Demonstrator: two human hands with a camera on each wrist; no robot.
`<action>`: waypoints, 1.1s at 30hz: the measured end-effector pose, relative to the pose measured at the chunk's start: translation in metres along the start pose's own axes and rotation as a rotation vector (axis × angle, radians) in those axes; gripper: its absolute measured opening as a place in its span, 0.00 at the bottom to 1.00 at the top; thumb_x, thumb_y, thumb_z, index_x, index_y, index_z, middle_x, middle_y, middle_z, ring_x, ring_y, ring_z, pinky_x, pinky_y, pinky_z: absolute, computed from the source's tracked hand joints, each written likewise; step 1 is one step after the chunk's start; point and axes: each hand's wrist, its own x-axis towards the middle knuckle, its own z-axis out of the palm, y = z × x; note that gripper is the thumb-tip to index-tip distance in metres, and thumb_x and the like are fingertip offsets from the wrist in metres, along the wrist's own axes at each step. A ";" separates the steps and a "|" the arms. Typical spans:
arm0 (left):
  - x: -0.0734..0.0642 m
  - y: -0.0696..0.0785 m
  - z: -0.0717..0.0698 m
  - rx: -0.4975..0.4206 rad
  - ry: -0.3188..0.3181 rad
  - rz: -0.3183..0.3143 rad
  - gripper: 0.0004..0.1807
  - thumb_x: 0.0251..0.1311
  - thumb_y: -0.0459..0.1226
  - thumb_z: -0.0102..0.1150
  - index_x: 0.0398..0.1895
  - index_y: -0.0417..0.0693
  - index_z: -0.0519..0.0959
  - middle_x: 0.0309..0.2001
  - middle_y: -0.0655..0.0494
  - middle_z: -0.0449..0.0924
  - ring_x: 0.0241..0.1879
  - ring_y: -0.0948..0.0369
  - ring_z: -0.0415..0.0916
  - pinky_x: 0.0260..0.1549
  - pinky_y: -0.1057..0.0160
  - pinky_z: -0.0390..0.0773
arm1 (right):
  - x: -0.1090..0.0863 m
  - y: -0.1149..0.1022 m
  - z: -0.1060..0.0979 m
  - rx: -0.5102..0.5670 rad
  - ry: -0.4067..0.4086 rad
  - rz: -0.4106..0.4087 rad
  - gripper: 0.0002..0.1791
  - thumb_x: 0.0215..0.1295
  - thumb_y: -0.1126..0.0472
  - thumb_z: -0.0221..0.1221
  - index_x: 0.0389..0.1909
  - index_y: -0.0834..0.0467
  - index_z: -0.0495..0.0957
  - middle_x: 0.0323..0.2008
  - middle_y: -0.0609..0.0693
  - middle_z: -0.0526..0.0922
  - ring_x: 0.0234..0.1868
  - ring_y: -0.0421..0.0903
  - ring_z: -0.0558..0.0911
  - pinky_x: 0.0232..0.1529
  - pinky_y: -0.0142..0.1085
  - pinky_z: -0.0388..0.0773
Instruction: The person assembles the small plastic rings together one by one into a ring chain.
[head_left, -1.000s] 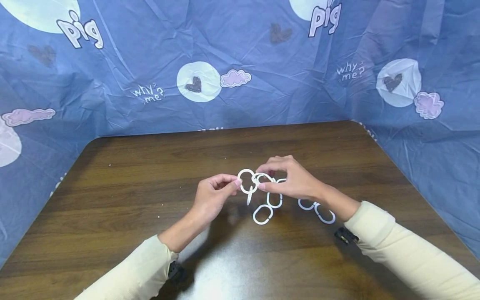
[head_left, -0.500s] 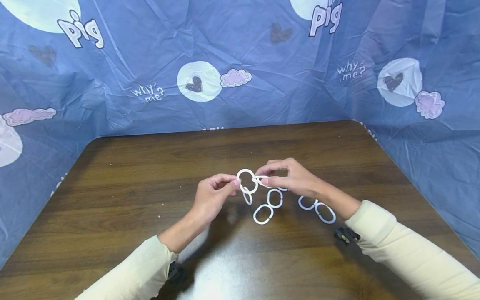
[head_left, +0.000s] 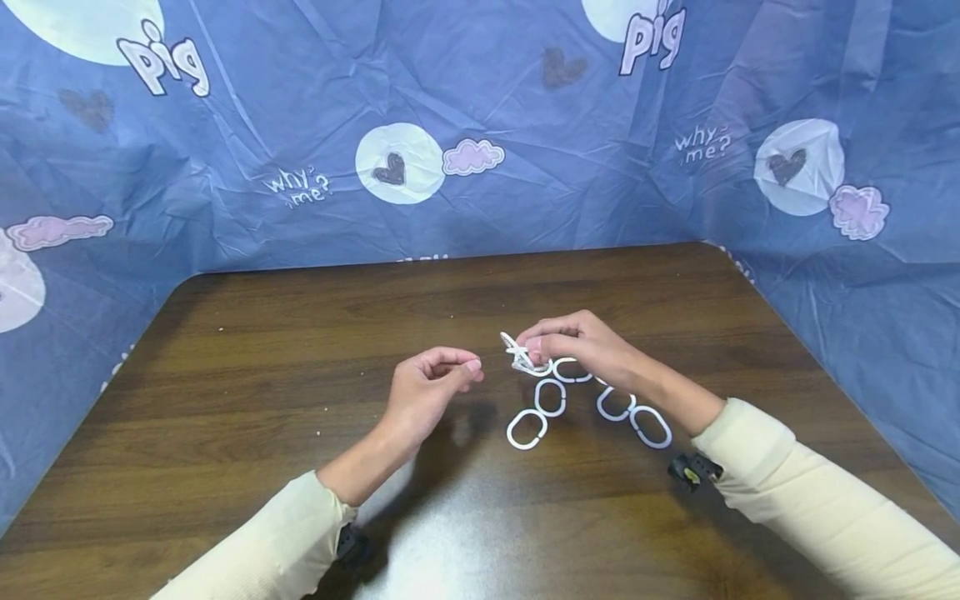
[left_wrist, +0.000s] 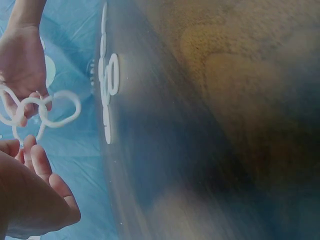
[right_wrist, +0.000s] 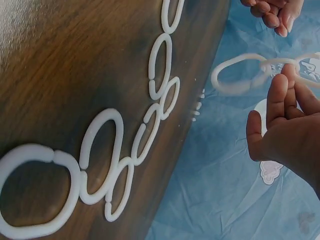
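Three linked rings (head_left: 518,352), as far as the left wrist view is showing, are now hanging from the right hand (head_left: 583,348) alone, which is gripping them between thumb and fingers above the bench (head_left: 300,333). The left hand (head_left: 430,385) is no longer pinching the nearest one; its fingers are curling loosely in the air, holding nothing, with a gap opening between them and the three. Instead of stretching between two hands, the links are bunching close to the right fingertips. They are hovering just beside the top of an arch of other rings (right_wrist: 119,133), which is lying well in from the far edge, nearer the right far corner than the left, and partly hiding under the right hand. This is seemingly leaving the work to one hand, with the join appearing to be holding; whether every ring in the arch is linking with its neighbour, the views are not settling.
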 end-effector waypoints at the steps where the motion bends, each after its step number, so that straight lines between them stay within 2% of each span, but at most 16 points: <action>1: 0.000 0.000 0.000 0.001 -0.005 0.005 0.08 0.56 0.34 0.65 0.38 0.39 0.83 0.29 0.52 0.85 0.32 0.53 0.81 0.41 0.53 0.80 | 0.001 0.000 0.001 0.014 0.003 0.001 0.19 0.66 0.56 0.52 0.48 0.64 0.81 0.38 0.59 0.84 0.41 0.53 0.81 0.52 0.47 0.75; 2: -0.001 0.001 0.000 0.000 -0.010 0.009 0.09 0.56 0.34 0.66 0.38 0.39 0.83 0.29 0.53 0.85 0.32 0.54 0.82 0.41 0.52 0.80 | 0.001 0.001 0.001 0.032 0.004 0.000 0.19 0.67 0.56 0.51 0.48 0.65 0.81 0.36 0.59 0.83 0.41 0.54 0.80 0.52 0.47 0.74; 5: -0.001 0.002 0.002 -0.013 -0.024 0.029 0.10 0.55 0.33 0.67 0.40 0.39 0.84 0.31 0.53 0.86 0.34 0.58 0.82 0.39 0.59 0.81 | 0.003 0.000 0.003 0.098 0.012 0.007 0.20 0.68 0.57 0.49 0.48 0.68 0.80 0.32 0.58 0.83 0.39 0.54 0.79 0.52 0.46 0.73; 9: -0.002 0.004 0.004 -0.014 -0.035 0.068 0.12 0.54 0.34 0.69 0.42 0.39 0.84 0.33 0.52 0.86 0.33 0.63 0.81 0.34 0.70 0.78 | 0.005 -0.001 0.005 0.158 0.018 0.036 0.21 0.69 0.58 0.48 0.48 0.70 0.79 0.30 0.51 0.83 0.36 0.46 0.79 0.50 0.45 0.73; 13: -0.002 0.005 0.006 0.004 -0.026 0.101 0.13 0.52 0.34 0.70 0.41 0.40 0.84 0.33 0.52 0.86 0.32 0.64 0.79 0.32 0.71 0.77 | 0.005 -0.001 0.008 0.177 -0.007 0.054 0.21 0.70 0.58 0.47 0.48 0.71 0.79 0.32 0.52 0.83 0.36 0.44 0.78 0.50 0.46 0.71; 21: -0.002 0.007 0.010 -0.008 -0.006 0.148 0.10 0.51 0.31 0.70 0.38 0.41 0.86 0.31 0.52 0.84 0.28 0.64 0.76 0.27 0.73 0.74 | 0.004 0.000 0.012 0.247 -0.116 0.069 0.22 0.73 0.58 0.45 0.54 0.71 0.75 0.38 0.52 0.84 0.40 0.46 0.77 0.53 0.43 0.69; 27: -0.002 0.006 0.010 0.014 0.002 0.145 0.08 0.52 0.32 0.70 0.35 0.39 0.85 0.32 0.50 0.84 0.29 0.64 0.76 0.28 0.72 0.74 | 0.003 0.001 0.014 0.295 -0.184 0.072 0.25 0.75 0.55 0.44 0.53 0.75 0.74 0.37 0.52 0.83 0.41 0.48 0.78 0.56 0.45 0.68; 33: -0.002 0.004 0.009 0.023 -0.027 0.139 0.06 0.56 0.31 0.66 0.35 0.37 0.83 0.29 0.50 0.81 0.27 0.63 0.73 0.25 0.72 0.72 | 0.003 0.004 0.014 0.350 -0.240 0.071 0.28 0.76 0.52 0.42 0.55 0.74 0.72 0.41 0.53 0.85 0.41 0.46 0.78 0.57 0.47 0.66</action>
